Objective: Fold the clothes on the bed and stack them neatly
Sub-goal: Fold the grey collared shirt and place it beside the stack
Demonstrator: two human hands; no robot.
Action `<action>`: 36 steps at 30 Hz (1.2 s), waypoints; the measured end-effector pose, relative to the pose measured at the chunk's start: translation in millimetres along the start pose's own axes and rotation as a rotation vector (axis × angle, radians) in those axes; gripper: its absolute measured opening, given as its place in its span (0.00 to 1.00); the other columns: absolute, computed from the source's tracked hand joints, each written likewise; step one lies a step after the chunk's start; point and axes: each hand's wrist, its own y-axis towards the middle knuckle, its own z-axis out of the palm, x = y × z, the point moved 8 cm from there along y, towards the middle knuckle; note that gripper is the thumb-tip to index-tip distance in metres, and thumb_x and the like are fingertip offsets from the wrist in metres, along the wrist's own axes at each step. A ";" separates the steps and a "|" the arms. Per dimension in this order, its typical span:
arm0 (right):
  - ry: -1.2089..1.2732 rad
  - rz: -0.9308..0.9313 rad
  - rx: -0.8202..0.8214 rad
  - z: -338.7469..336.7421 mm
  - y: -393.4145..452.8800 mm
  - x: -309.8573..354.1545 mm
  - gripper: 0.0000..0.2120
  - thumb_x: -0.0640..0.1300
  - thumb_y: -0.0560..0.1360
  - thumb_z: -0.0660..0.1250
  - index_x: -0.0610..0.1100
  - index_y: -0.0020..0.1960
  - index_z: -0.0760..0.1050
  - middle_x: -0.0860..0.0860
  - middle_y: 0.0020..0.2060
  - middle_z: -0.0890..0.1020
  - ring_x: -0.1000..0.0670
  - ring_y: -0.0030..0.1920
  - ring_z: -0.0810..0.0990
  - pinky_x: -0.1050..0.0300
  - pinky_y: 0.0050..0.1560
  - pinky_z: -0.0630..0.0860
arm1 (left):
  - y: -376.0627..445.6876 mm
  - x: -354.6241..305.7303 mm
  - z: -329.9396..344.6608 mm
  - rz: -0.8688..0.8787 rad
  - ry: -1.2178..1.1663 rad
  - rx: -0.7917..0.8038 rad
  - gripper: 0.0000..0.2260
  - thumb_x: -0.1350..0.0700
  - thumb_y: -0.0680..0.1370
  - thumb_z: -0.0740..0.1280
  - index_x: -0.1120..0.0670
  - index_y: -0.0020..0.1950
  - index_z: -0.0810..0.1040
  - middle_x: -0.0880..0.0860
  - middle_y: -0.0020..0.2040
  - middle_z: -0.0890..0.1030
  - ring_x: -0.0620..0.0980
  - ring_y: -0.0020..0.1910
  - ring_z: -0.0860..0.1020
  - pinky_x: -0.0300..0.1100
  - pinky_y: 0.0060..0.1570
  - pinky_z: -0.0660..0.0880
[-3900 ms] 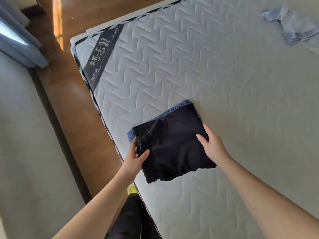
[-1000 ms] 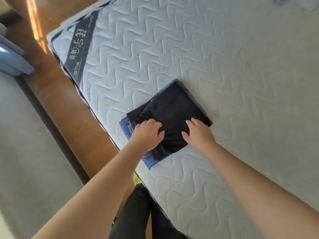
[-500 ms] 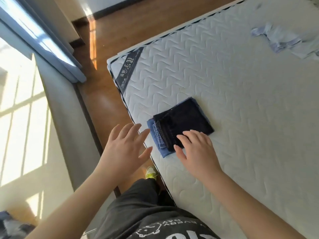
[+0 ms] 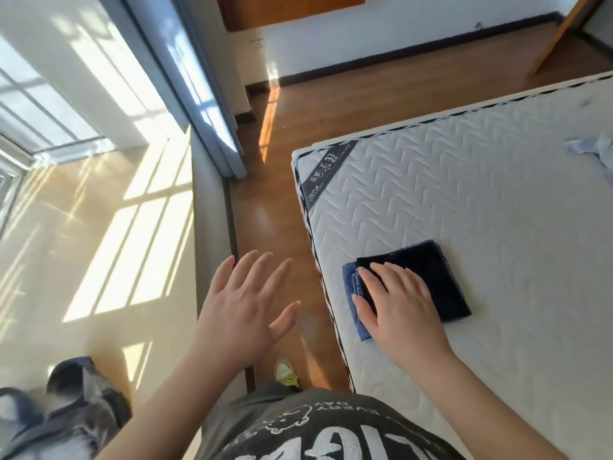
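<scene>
I see the right hand [image 4: 396, 305] flat on the dark stack [image 4: 431, 280]; left hand [image 4: 247, 303] spread, empty — next, perhaps the pale garment [image 4: 588, 149] far beyond the right hand.

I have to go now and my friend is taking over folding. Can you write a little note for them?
Left hand: open, in the air beside the bed, holding nothing.
Right hand: flat on the folded black garment.
Stack: black garment lies on the folded blue jeans, near the mattress edge.
Done: two pieces folded and stacked.
Left: the light blue garment lies crumpled at the far right edge. Fold it, add it to the stack.
</scene>
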 end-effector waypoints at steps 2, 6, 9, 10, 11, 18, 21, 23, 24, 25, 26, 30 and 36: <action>-0.009 -0.062 0.031 5.9 21.9 25.9 0.25 0.56 0.79 0.51 0.43 0.65 0.77 0.46 0.60 0.79 0.42 0.63 0.76 0.41 0.66 0.71 | 0.1 26.1 -3.8 -0.044 -0.003 -0.034 0.28 0.35 0.79 0.54 0.48 0.73 0.70 0.52 0.68 0.74 0.55 0.71 0.69 0.55 0.72 0.59; -0.080 -0.158 0.064 13.5 69.3 80.1 0.26 0.56 0.79 0.52 0.43 0.67 0.76 0.45 0.62 0.79 0.41 0.66 0.74 0.41 0.69 0.69 | 3.5 79.8 -2.9 -0.100 -0.049 -0.068 0.27 0.36 0.78 0.55 0.49 0.72 0.72 0.54 0.67 0.76 0.57 0.70 0.71 0.55 0.71 0.62; -0.133 -0.210 0.066 13.4 106.0 125.5 0.25 0.55 0.80 0.52 0.44 0.67 0.76 0.44 0.64 0.78 0.41 0.68 0.73 0.40 0.71 0.67 | 8.9 126.3 2.5 -0.128 -0.082 -0.057 0.28 0.36 0.78 0.55 0.49 0.70 0.74 0.55 0.67 0.76 0.59 0.70 0.71 0.57 0.70 0.65; -0.131 -0.223 0.069 14.4 117.5 137.8 0.25 0.55 0.80 0.52 0.45 0.68 0.75 0.45 0.65 0.77 0.42 0.68 0.73 0.41 0.71 0.66 | 12.4 140.8 2.9 -0.135 -0.096 -0.074 0.27 0.36 0.78 0.55 0.50 0.70 0.75 0.55 0.67 0.76 0.59 0.69 0.72 0.57 0.70 0.66; -0.133 -0.233 0.079 15.9 129.2 149.2 0.24 0.55 0.81 0.51 0.45 0.69 0.74 0.46 0.65 0.77 0.42 0.69 0.72 0.41 0.72 0.66 | 16.2 154.7 3.2 -0.141 -0.107 -0.091 0.27 0.36 0.78 0.56 0.50 0.69 0.75 0.55 0.67 0.77 0.59 0.69 0.72 0.58 0.69 0.66; -0.136 -0.270 0.088 28.4 194.0 205.1 0.24 0.55 0.80 0.52 0.44 0.65 0.77 0.46 0.62 0.79 0.42 0.65 0.75 0.43 0.68 0.70 | 38.7 236.1 1.0 -0.245 -0.108 -0.190 0.25 0.39 0.78 0.57 0.52 0.69 0.75 0.55 0.67 0.76 0.58 0.69 0.72 0.57 0.69 0.67; -0.125 -0.284 0.103 32.7 216.2 220.5 0.25 0.55 0.80 0.51 0.44 0.66 0.77 0.46 0.63 0.79 0.43 0.66 0.75 0.43 0.68 0.70 | 47.6 264.7 -2.8 -0.334 -0.117 -0.273 0.25 0.40 0.77 0.58 0.53 0.67 0.77 0.55 0.65 0.78 0.57 0.67 0.74 0.57 0.68 0.67; -0.132 -0.302 0.106 34.6 232.4 226.8 0.25 0.56 0.80 0.50 0.45 0.67 0.77 0.46 0.64 0.79 0.43 0.66 0.75 0.44 0.69 0.70 | 56.7 275.9 -4.0 -0.345 -0.105 -0.314 0.24 0.40 0.77 0.58 0.53 0.66 0.78 0.55 0.63 0.78 0.58 0.65 0.75 0.57 0.65 0.68; -0.139 -0.307 0.109 35.1 241.5 228.8 0.26 0.56 0.80 0.49 0.46 0.67 0.77 0.46 0.64 0.79 0.44 0.66 0.75 0.44 0.68 0.70 | 62.6 280.9 -3.6 -0.345 -0.102 -0.324 0.24 0.40 0.77 0.58 0.53 0.66 0.78 0.55 0.62 0.79 0.58 0.65 0.76 0.57 0.64 0.68; -0.143 -0.311 0.113 35.1 251.5 229.9 0.26 0.56 0.80 0.50 0.46 0.67 0.77 0.46 0.63 0.79 0.44 0.65 0.76 0.44 0.68 0.71 | 69.6 285.7 -2.7 -0.346 -0.103 -0.333 0.24 0.41 0.77 0.58 0.53 0.65 0.78 0.55 0.62 0.79 0.58 0.64 0.76 0.57 0.64 0.69; -0.142 -0.316 0.110 35.8 262.2 230.1 0.25 0.56 0.80 0.50 0.45 0.67 0.77 0.46 0.63 0.79 0.43 0.65 0.76 0.44 0.68 0.71 | 77.2 290.1 -1.0 -0.348 -0.104 -0.341 0.23 0.41 0.78 0.58 0.53 0.65 0.78 0.55 0.62 0.79 0.58 0.64 0.76 0.57 0.64 0.69; -0.106 -0.331 0.064 39.9 310.8 224.0 0.24 0.54 0.79 0.53 0.43 0.66 0.77 0.45 0.62 0.79 0.42 0.63 0.77 0.43 0.66 0.73 | 118.4 306.0 11.3 -0.348 -0.094 -0.328 0.23 0.41 0.78 0.59 0.53 0.65 0.78 0.55 0.62 0.79 0.57 0.63 0.76 0.56 0.63 0.70; -0.055 -0.367 0.007 36.9 407.8 211.2 0.23 0.53 0.79 0.54 0.42 0.64 0.79 0.44 0.60 0.80 0.42 0.61 0.78 0.43 0.64 0.74 | 210.3 336.8 1.7 -0.362 -0.040 -0.288 0.22 0.41 0.78 0.59 0.52 0.65 0.78 0.54 0.61 0.79 0.57 0.62 0.77 0.55 0.61 0.73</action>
